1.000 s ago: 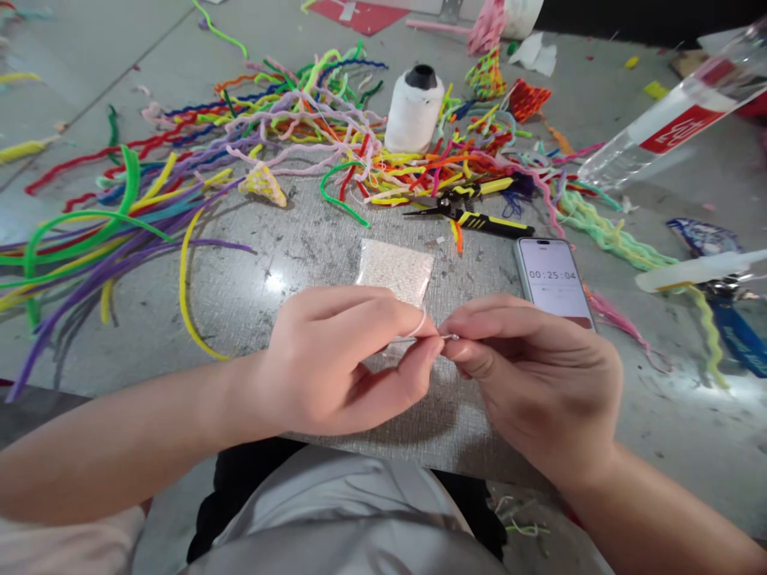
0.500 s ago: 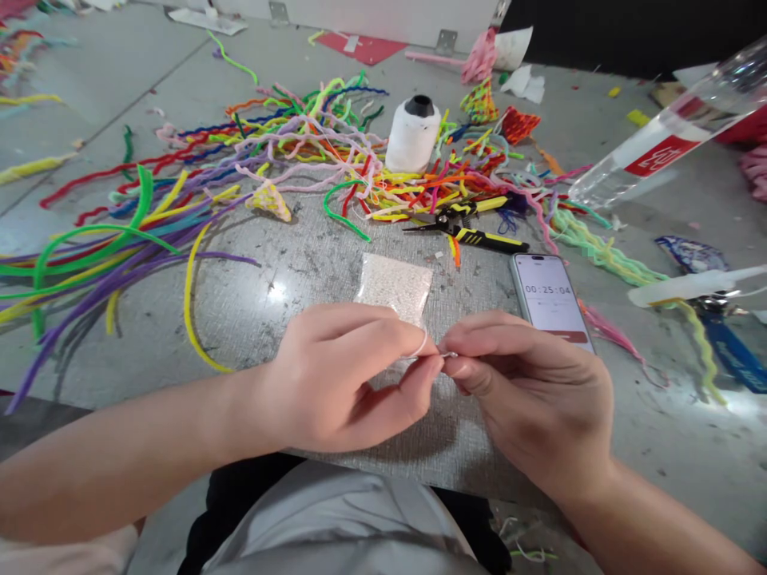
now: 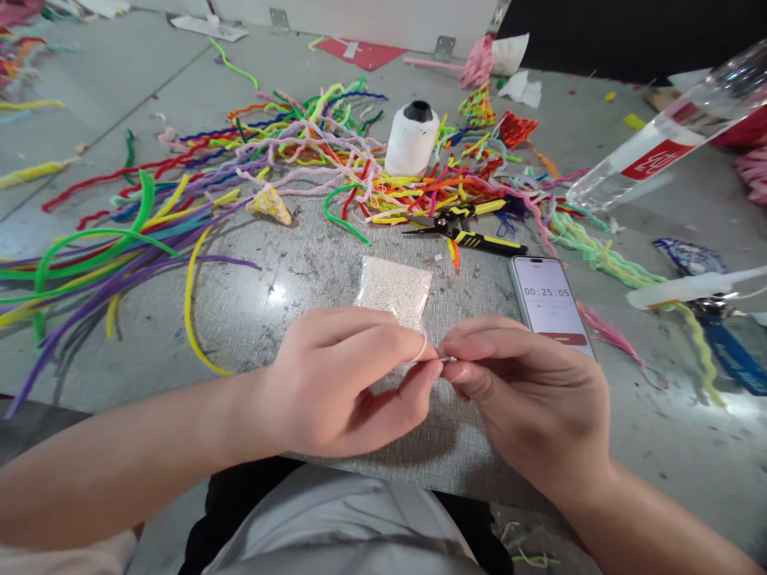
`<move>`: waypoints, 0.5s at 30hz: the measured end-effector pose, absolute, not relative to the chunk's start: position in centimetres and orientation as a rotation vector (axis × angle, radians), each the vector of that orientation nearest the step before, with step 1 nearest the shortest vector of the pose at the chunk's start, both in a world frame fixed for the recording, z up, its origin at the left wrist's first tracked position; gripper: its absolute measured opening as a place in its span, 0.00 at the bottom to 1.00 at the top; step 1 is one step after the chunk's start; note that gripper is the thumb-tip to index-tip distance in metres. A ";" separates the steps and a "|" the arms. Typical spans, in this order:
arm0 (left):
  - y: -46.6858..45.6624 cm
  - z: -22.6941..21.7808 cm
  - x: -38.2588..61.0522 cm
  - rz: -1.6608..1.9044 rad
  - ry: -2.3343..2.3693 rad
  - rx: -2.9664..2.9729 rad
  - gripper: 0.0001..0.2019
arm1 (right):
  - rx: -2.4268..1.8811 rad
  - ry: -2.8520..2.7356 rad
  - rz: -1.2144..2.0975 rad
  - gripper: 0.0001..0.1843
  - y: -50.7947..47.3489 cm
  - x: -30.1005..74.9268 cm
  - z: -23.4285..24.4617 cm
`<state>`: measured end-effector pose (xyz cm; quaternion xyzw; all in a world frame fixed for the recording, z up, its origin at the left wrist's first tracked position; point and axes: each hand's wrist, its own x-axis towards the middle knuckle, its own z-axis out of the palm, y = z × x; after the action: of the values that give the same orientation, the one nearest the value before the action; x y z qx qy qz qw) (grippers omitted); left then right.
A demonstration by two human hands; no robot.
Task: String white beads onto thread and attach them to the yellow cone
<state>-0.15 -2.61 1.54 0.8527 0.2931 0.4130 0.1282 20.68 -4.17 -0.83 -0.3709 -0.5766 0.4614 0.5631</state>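
Two hands are meeting at their fingertips: the left hand [image 3: 353, 387] is pinching a thin white cord [image 3: 425, 346] that is looping around its forefinger, and the right hand [image 3: 533, 395] is pinching a tiny shiny piece [image 3: 449, 359], too small to identify. Just beyond, a bag of pale grains [image 3: 395, 287] is lying near a phone [image 3: 548, 295]; farther out, pliers [image 3: 470, 235], a white spool [image 3: 412, 144] and colorful fuzzy strands [image 3: 288, 152] are resting.

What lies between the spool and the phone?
In the head view, the pliers lie between them, with some coloured strands nearer the spool.
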 end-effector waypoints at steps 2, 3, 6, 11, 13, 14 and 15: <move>-2.6 1.6 -0.2 1.201 0.851 2.473 0.05 | -0.872 -1.360 1.083 0.16 -4.1 20.7 -0.8; -2.6 1.7 -0.2 1.199 0.851 2.474 0.05 | -0.870 -1.363 1.082 0.16 -4.1 20.7 -0.8; -2.7 1.7 -0.2 1.184 0.858 2.482 0.05 | -0.881 -1.380 1.069 0.14 -4.1 20.8 -0.8; -2.7 1.7 -0.1 1.190 0.862 2.473 0.05 | -0.867 -1.388 1.045 0.15 -4.2 20.7 -1.0; -2.7 1.7 -0.1 1.200 0.871 2.470 0.05 | -0.857 -1.382 1.048 0.15 -4.2 20.7 -1.1; -2.7 1.7 -0.1 1.200 0.875 2.470 0.05 | -0.852 -1.381 1.047 0.14 -4.2 20.7 -1.1; -2.7 1.7 -0.1 1.199 0.876 2.471 0.05 | -0.845 -1.383 1.043 0.13 -4.2 20.6 -1.1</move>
<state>-0.11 -2.69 1.68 0.8501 0.3012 0.4124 0.1288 20.64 -4.21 -1.13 -0.3601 -0.5893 0.4446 0.5705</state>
